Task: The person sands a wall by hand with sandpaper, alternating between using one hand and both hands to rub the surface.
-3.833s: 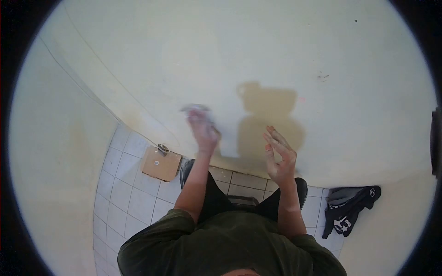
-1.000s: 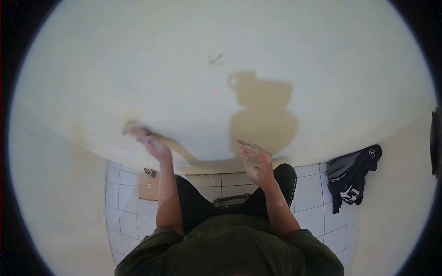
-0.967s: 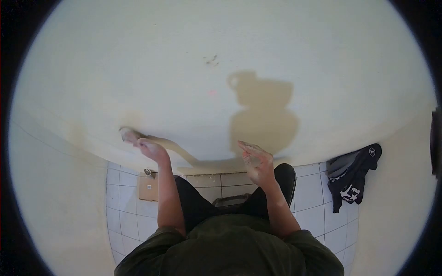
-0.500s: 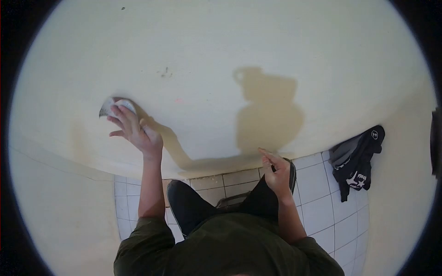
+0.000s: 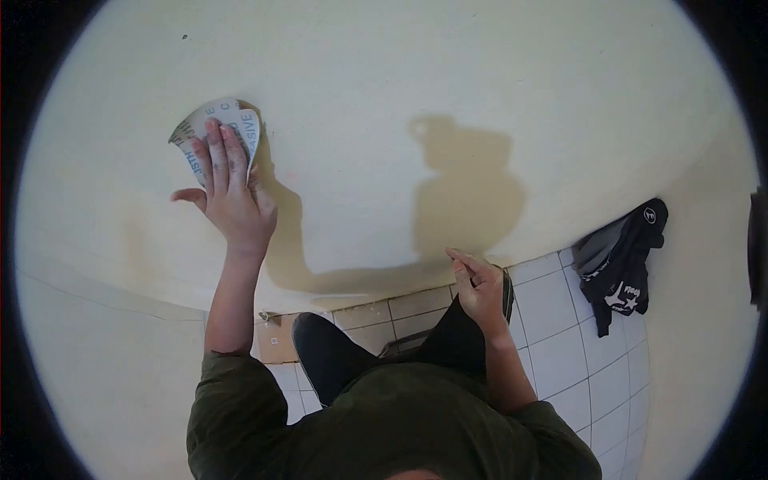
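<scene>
The left hand (image 5: pixel 232 204) is pressing a folded sheet of sandpaper (image 5: pixel 218 128) flat against the cream wall (image 5: pixel 480 88), fingers spread over it. The right hand (image 5: pixel 480 288) is hanging loosely half-curled near the tiled floor (image 5: pixel 576 320), its grip grasping nothing.

White tiled floor (image 5: pixel 560 308) below; dark clothing (image 5: pixel 620 264) heaped at right by wall; cardboard box (image 5: pixel 272 344) lower left, partly hidden
</scene>
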Tool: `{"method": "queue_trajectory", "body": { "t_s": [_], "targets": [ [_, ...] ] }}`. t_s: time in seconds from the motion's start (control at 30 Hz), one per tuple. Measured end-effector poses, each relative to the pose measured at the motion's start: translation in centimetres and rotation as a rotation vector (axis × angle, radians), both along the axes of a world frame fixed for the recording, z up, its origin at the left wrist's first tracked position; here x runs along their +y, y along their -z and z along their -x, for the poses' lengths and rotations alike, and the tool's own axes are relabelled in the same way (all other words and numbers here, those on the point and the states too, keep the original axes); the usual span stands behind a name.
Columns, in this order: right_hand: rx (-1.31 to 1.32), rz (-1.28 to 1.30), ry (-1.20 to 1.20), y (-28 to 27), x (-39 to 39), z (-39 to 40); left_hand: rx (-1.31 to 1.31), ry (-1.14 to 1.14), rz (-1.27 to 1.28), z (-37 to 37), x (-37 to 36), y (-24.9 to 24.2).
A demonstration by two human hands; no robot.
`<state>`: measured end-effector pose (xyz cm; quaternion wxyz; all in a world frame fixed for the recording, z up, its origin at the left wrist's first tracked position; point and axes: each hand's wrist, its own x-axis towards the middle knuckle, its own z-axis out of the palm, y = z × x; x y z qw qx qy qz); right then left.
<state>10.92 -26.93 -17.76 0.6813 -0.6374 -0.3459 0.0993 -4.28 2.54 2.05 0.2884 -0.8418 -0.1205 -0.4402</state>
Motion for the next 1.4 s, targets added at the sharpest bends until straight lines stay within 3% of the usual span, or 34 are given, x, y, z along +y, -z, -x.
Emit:
{"method": "queue_trajectory", "body": {
  "t_s": [0.07,0.1,0.17,0.23,0.33,0.4,0.5,0.6,0.63,0.67,0.73,0.87,0.9,0.97,1.03,1.13,1.2,1.27,1.37,1.4],
  "targets": [
    [0.016,-0.051,0.003,1.9,0.4,0.0,0.009,0.141,0.000,-0.8,1.1,2.2],
    [0.024,-0.075,0.000,2.4,0.4,0.1,0.350,0.119,0.048,-0.3,0.8,5.2],
    [0.021,-0.070,-0.014,2.3,0.3,0.2,0.817,0.278,0.452,-0.7,-0.2,12.1],
    [0.003,-0.036,-0.029,2.1,-0.1,0.6,0.861,0.467,0.253,-0.6,-0.6,16.5],
    [-0.073,0.043,-0.020,0.7,-0.6,-0.4,0.746,0.442,0.048,-1.3,0.3,13.2],
    [-0.107,0.086,-0.006,0.5,-1.3,-0.2,0.509,0.169,0.157,-2.0,-1.3,5.1],
    [-0.064,0.023,0.025,1.0,-1.1,0.1,-0.151,0.057,0.049,-2.5,-1.9,-3.6],
    [-0.042,0.038,0.037,1.3,-0.8,0.6,-0.016,0.075,-0.004,-3.4,-1.1,1.9],
    [-0.049,0.034,0.013,1.2,-0.7,0.7,0.192,-0.087,0.011,-3.8,-1.9,6.3],
    [-0.053,0.028,-0.007,1.1,-0.7,0.9,0.495,-0.060,0.190,-3.8,-2.9,9.7],
    [-0.083,0.037,-0.035,0.7,-0.7,1.3,0.638,0.439,0.169,-2.7,-2.1,18.7],
    [-0.126,0.034,-0.037,1.3,-1.0,1.2,0.626,0.231,0.414,-3.0,-2.5,17.1],
    [-0.113,0.019,-0.032,1.7,-1.0,1.5,0.567,0.110,0.425,-3.4,-3.1,13.1],
    [-0.062,0.077,-0.050,1.0,-1.3,1.8,0.115,-0.015,0.196,-3.8,-4.5,5.2],
    [-0.063,0.101,-0.057,0.8,-1.3,1.7,-0.149,-0.178,0.082,-4.2,-5.3,0.3],
    [-0.093,0.085,-0.057,1.2,-0.8,1.9,0.036,0.135,0.184,-5.4,-4.1,3.1],
    [-0.076,0.084,-0.067,0.6,-0.3,2.2,0.355,0.209,0.110,-6.0,-3.0,12.4],
    [-0.105,0.072,-0.059,-0.3,-0.1,2.6,0.590,0.382,0.042,-4.8,-3.7,17.4],
    [-0.088,0.082,-0.048,0.7,-0.4,2.9,0.683,0.369,0.150,-3.5,-2.6,18.2],
    [-0.075,0.083,-0.045,1.1,-0.4,2.7,0.573,0.300,0.175,-3.9,-2.4,17.2]
  ]
}}
